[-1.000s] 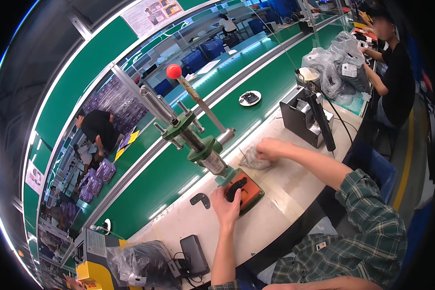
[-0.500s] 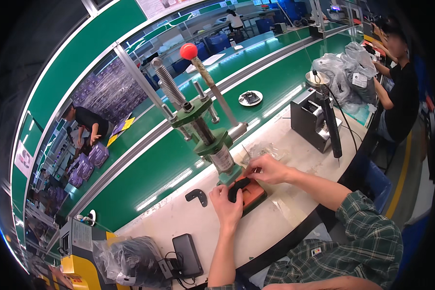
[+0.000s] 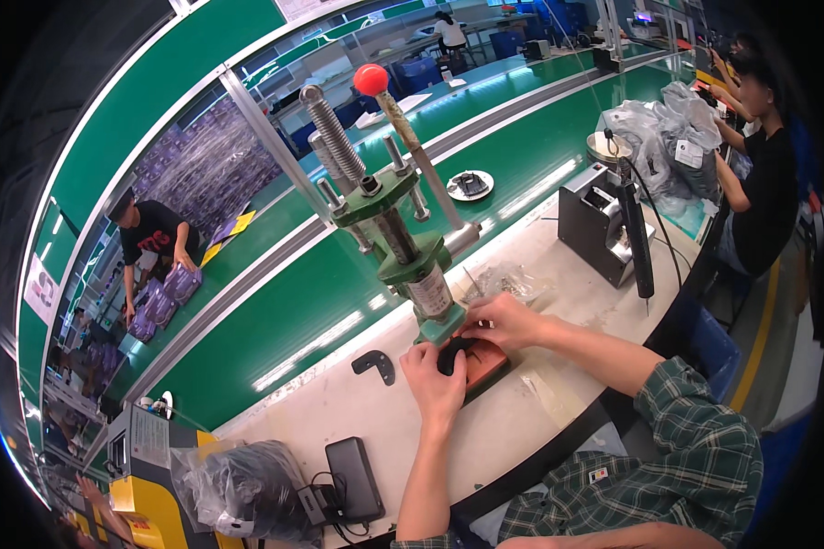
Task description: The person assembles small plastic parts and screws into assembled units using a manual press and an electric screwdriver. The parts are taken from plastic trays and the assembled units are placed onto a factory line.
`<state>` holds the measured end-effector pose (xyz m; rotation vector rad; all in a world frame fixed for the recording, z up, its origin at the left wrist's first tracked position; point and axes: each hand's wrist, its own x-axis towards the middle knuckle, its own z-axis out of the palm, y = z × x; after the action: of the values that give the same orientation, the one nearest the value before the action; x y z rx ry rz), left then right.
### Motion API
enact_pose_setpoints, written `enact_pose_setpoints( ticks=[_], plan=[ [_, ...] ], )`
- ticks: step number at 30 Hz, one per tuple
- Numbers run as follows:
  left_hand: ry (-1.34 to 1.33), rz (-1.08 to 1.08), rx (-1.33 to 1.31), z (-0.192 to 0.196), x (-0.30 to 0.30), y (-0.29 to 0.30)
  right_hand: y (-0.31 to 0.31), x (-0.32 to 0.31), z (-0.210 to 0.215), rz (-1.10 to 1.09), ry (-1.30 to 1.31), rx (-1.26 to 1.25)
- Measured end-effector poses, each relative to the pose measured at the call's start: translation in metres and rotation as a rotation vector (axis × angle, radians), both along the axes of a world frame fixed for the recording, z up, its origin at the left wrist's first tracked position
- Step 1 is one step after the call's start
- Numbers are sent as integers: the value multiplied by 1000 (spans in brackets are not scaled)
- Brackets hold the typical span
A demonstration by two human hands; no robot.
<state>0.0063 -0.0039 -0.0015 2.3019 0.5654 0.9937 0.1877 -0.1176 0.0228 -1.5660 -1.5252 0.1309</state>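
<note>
Black part under both hands; clear bag beside.

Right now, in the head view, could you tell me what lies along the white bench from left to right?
Bag of black parts → black box with cable → black bracket → left hand → right hand, both at the black part on the press base → dark machine.
</note>
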Motion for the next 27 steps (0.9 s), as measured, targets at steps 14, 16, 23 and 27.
enact_pose_setpoints(
  ticks=[14, 16, 23, 27],
  plan=[
    [-44, 4, 6, -1, 2, 0, 12, 0, 0, 2, -529, -39],
    [-40, 18, 19, -2, 2, 0, 13, -4, 4, -19, -600, -76],
    [-84, 44, 57, 0, 0, -6, 11, -13, 4, -61, -156, -104],
    [-92, 22, 109, -5, -1, -4, 13, -15, -5, -42, 137, -72]
  ],
)
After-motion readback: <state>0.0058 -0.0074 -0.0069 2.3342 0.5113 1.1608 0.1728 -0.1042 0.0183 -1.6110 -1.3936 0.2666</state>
